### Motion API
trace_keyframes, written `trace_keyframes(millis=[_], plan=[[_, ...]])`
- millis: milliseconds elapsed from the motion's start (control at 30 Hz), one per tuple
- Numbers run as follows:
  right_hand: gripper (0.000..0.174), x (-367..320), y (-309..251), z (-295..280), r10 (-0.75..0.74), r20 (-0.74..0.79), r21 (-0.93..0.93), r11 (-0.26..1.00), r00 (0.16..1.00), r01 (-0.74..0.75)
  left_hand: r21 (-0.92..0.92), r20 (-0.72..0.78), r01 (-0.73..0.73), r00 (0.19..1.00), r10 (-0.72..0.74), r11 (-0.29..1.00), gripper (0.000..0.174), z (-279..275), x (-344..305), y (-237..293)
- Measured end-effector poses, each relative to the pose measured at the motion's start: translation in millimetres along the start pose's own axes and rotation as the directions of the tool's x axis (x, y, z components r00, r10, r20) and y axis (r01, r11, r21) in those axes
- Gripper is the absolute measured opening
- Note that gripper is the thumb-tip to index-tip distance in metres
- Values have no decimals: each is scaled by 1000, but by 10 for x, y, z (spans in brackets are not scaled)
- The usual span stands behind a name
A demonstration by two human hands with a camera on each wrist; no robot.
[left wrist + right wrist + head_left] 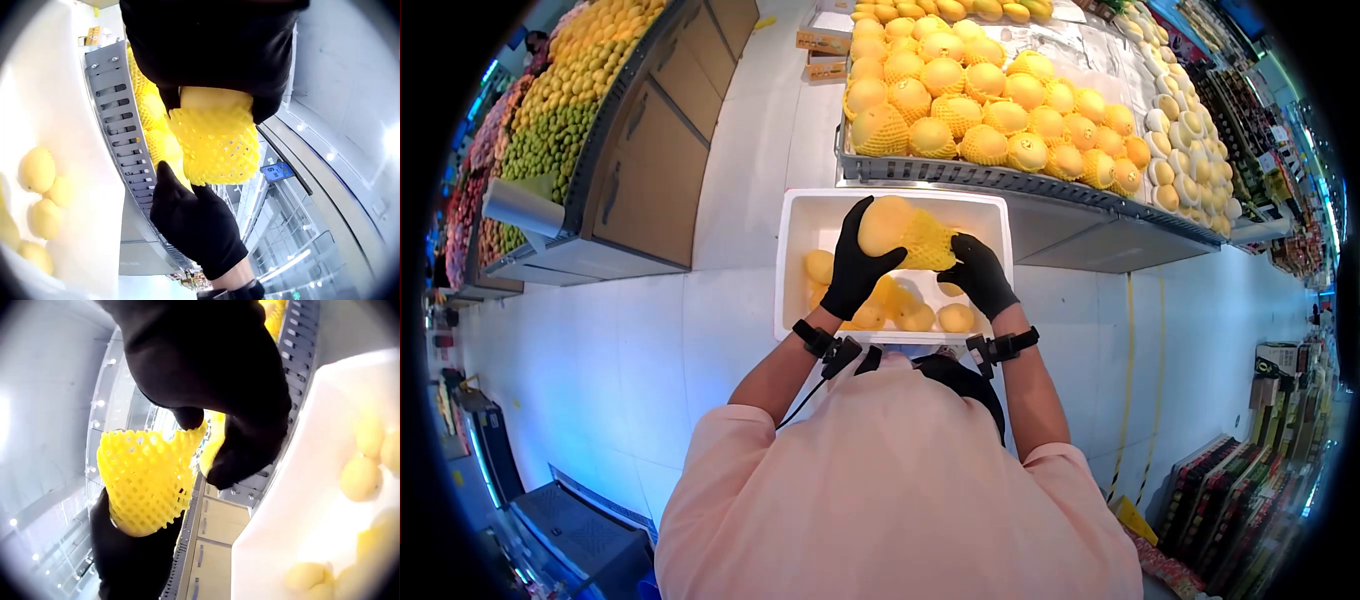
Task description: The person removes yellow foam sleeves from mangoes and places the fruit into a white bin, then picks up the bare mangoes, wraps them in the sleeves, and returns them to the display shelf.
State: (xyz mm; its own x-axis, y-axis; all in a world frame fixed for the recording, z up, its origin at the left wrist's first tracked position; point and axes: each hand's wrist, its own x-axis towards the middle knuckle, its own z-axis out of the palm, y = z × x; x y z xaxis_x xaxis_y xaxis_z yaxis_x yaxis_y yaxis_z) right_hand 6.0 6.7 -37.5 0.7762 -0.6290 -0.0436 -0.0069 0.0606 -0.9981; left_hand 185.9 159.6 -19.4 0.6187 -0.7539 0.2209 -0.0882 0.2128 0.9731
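Note:
Both hands wear black gloves and are raised over a white foam box [783, 270]. My left hand [858, 262] grips a large round yellow fruit [887, 225], thumb on one side and fingers on the other. A yellow foam net sleeve [930, 242] covers the fruit's right end, leaving the left part bare. At the loose end of the net, my right hand [982, 275] pinches its edge between thumb and finger, as the right wrist view shows. Several loose yellow fruits [915, 318] lie in the box underneath.
Just beyond the box stands a display with a grey slatted edge [1000, 178], stacked with netted yellow fruits [943, 75]. Paler fruits [1185, 150] fill its right side. Left of the aisle is another fruit stand [640, 180] with brown panels. A dark crate [580, 535] sits behind at left.

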Motion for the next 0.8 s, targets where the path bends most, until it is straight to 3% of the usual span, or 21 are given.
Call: trace_keyframes(millis=[33, 67, 100, 133, 167, 200, 300, 367, 433, 533, 600, 633, 733, 800], plan=[[22, -11, -8, -21, 294, 38, 440, 853, 955, -280, 59, 7, -34, 999, 33, 998, 85, 26, 6, 67], [27, 16, -17, -90, 330, -62, 343, 893, 942, -290, 118, 16, -68, 998, 66, 991, 86, 47, 7, 115], [29, 54, -96, -116, 273, -171, 201, 950, 947, -237, 161, 16, -81, 997, 79, 984, 87, 61, -1, 139], [31, 88, -137, -144, 85, -233, -98, 989, 969, -111, 203, 19, -94, 996, 92, 975, 88, 75, -7, 156], [34, 112, -186, -153, -114, -238, -394, 919, 965, 12, 244, 24, -109, 994, 107, 964, 89, 93, -1, 167], [40, 95, -386, -103, -32, -199, -371, 928, 979, -45, 224, 33, -118, 993, 113, 968, 90, 116, 0, 178], [50, -1, -618, 166, 142, -61, -235, 960, 988, -153, 282, 95, -144, 988, 122, 949, 89, 207, 8, 145], [62, -65, -784, 405, 261, 6, 53, 964, 965, -261, 343, 146, -195, 977, 153, 919, 91, 278, -4, 152], [60, -56, -693, 474, 166, 39, 198, 965, 985, -170, 388, 217, -227, 965, 151, 893, 92, 317, 10, 227], [57, -14, -457, 501, 101, -53, 181, 979, 993, -90, 465, 330, -298, 932, 149, 834, 103, 339, 34, 284], [54, -35, -459, 459, 174, -14, 348, 924, 985, -158, 467, 378, -284, 920, 101, 837, 107, 332, 52, 387], [53, -48, -487, 444, 208, 10, 427, 884, 978, -192, 454, 372, -298, 920, 126, 840, 101, 319, 65, 463], [49, -14, -344, 351, 104, 44, 651, 751, 994, -108, 374, 295, -321, 931, 216, 870, 79, 211, 108, 504], [47, -16, -340, 275, 62, 15, 587, 808, 998, -59, 251, 111, -284, 958, 264, 925, 54, 102, 171, 477]])
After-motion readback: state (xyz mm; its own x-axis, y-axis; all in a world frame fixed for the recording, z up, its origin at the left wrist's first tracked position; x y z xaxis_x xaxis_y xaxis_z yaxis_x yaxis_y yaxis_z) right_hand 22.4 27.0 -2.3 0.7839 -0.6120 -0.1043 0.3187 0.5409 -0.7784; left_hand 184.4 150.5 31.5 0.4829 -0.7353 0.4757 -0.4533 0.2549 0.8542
